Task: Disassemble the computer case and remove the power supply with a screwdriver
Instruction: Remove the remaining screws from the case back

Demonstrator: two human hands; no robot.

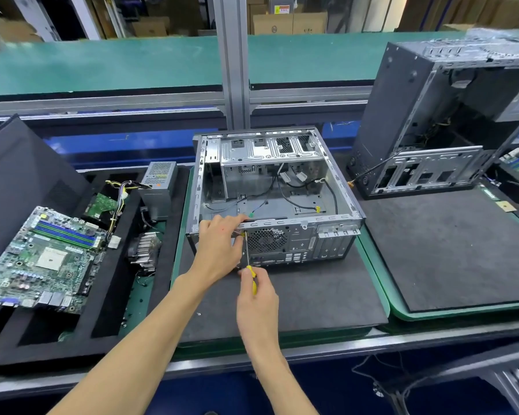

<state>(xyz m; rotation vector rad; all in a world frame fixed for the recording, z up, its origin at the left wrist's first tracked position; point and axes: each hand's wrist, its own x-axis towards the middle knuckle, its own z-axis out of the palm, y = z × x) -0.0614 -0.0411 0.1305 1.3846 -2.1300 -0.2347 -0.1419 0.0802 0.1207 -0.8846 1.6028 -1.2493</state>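
An open grey computer case (327, 175) lies on its side on a black foam mat, rear panel toward me, with loose cables inside. My left hand (219, 244) grips the case's rear top edge at the left corner, fingers curled over the rim. My right hand (256, 298) holds a yellow-handled screwdriver (250, 265) whose shaft points up at the rear panel just left of the fan grille (267, 239). A grey power supply (159, 187) with its cable bundle stands upright in the foam tray to the left of the case.
A motherboard (45, 259), a heatsink (146, 250) and a small green board (102, 205) lie in the black foam tray (108, 310) at left. A second case (426, 121) stands at the back right behind a bare foam mat (450, 250). A green conveyor belt (102, 64) runs behind.
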